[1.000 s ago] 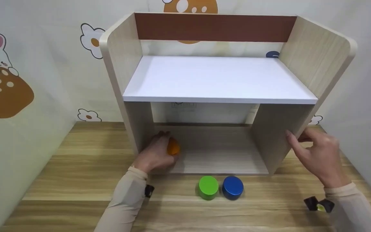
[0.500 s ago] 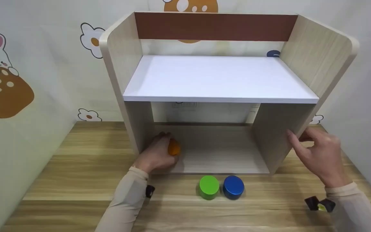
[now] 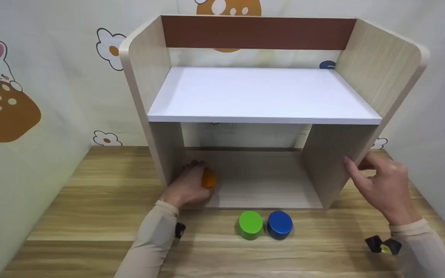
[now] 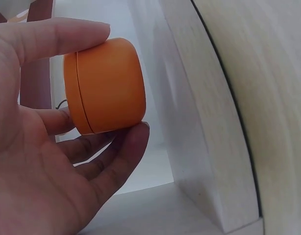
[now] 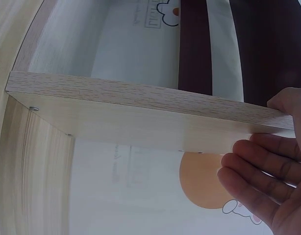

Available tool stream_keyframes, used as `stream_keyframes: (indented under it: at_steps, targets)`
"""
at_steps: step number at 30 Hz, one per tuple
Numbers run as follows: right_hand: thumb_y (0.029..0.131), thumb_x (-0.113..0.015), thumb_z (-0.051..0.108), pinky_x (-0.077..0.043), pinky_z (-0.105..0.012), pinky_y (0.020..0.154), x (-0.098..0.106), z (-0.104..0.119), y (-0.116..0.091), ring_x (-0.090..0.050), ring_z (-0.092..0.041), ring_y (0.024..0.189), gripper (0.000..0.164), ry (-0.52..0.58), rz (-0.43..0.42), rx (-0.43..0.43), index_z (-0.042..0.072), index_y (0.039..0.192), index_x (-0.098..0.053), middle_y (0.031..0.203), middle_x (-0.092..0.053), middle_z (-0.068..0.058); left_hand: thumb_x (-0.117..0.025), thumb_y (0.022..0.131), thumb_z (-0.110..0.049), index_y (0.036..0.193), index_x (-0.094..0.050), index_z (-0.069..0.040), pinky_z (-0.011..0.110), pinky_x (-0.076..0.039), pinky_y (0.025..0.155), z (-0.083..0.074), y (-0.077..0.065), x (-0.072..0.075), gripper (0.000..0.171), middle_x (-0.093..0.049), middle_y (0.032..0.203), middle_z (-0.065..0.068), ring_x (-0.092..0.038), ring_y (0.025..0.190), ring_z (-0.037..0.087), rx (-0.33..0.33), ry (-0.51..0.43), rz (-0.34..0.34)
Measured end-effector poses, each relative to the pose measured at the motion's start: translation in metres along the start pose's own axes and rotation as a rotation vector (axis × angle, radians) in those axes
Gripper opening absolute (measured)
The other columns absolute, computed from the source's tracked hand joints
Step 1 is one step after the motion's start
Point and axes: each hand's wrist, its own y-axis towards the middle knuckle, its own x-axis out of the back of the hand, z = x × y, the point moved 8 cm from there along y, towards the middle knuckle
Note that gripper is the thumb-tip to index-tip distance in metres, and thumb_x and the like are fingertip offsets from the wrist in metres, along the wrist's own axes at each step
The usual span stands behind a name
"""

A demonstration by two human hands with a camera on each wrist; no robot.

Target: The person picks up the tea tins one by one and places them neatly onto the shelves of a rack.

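My left hand (image 3: pixel 188 186) is inside the lower compartment of a small wooden shelf unit (image 3: pixel 263 119), near its left side panel. It grips a round orange tin (image 4: pixel 109 88) with a seam for a lid. Thumb and fingers lie on opposite sides of the tin, which is tilted in the left wrist view. At the unit's right side panel (image 5: pixel 140 97), my right hand (image 3: pixel 385 183) pinches the front edge, thumb on the inner face and fingers on the outer. A green tin (image 3: pixel 250 224) and a blue tin (image 3: pixel 279 224) stand side by side on the table before the unit.
The unit stands on a wood-grain table (image 3: pixel 102 216) against a patterned wall (image 3: pixel 64 77). A white upper shelf board (image 3: pixel 263 94) hangs over the lower compartment, with a brown back rail (image 3: pixel 259 33) above it.
My left hand and the orange tin have shifted very slightly toward the front of the compartment. My right hand, the green tin and the blue tin stay where they were.
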Motion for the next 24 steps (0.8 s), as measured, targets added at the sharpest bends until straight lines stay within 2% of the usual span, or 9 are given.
stream_keyframes:
  at_steps: [9, 15, 24]
  targets:
    - [0.086, -0.077, 0.011, -0.04, -0.004, 0.059, -0.0003, -0.0002, -0.001, -0.071, -0.032, 0.061, 0.016, -0.002, 0.008, -0.012, -0.004, 0.091, -0.073, 0.074, -0.073, -0.013, -0.077, 0.076, -0.019, 0.116, -0.06, -0.004, 0.041, -0.049, 0.081, 0.0035, 0.0001, -0.0041, 0.046, -0.056, 0.099, 0.006, -0.054, 0.088, 0.024, 0.028, -0.003, 0.021]
    - [0.084, -0.077, 0.011, -0.04, -0.004, 0.06, 0.0003, -0.0006, -0.0008, -0.071, -0.032, 0.061, 0.014, 0.002, -0.004, -0.007, -0.002, 0.089, -0.073, 0.073, -0.073, -0.011, -0.075, 0.075, -0.017, 0.111, -0.062, -0.004, 0.039, -0.049, 0.077, 0.0019, -0.0005, -0.0037, 0.04, -0.056, 0.096, 0.007, -0.054, 0.084, 0.024, 0.008, 0.021, 0.008]
    - [0.086, -0.076, 0.01, -0.038, -0.002, 0.064, -0.0015, -0.0005, -0.0014, -0.072, -0.032, 0.063, 0.016, 0.015, 0.019, -0.029, -0.002, 0.095, -0.073, 0.078, -0.074, -0.012, -0.076, 0.075, -0.021, 0.119, -0.062, -0.001, 0.04, -0.05, 0.078, 0.0044, -0.0002, -0.0068, 0.05, -0.057, 0.098, 0.008, -0.055, 0.085, 0.024, 0.007, 0.047, 0.017]
